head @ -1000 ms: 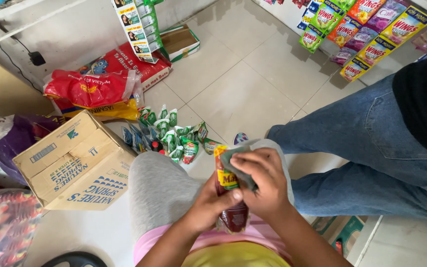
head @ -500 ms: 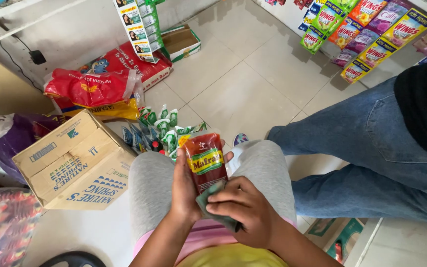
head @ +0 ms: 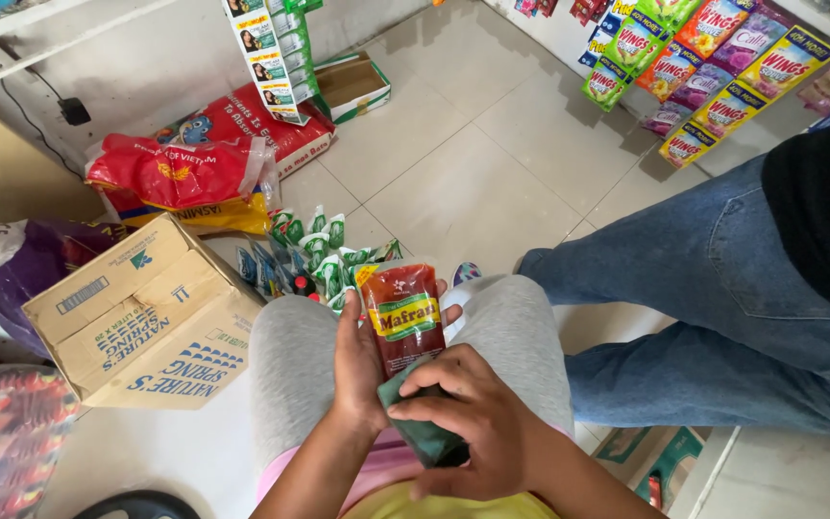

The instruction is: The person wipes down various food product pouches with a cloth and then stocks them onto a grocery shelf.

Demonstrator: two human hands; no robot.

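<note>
The left hand [head: 357, 370] grips a red sauce pouch [head: 403, 317] upright over the person's grey-clad knees, at the near centre. The right hand [head: 473, 423] is closed on a dark green cloth [head: 425, 437] pressed against the pouch's lower end. A cardboard box [head: 136, 317] lies on the floor to the left, green sachets [head: 319, 250] just beyond the knees.

Bare floor [head: 453, 183] ahead — box [head: 136, 322] left, jeans leg [head: 722, 288] right.

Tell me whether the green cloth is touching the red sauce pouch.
Touching: the head view shows the green cloth pressed against the red sauce pouch by the right hand.
</note>
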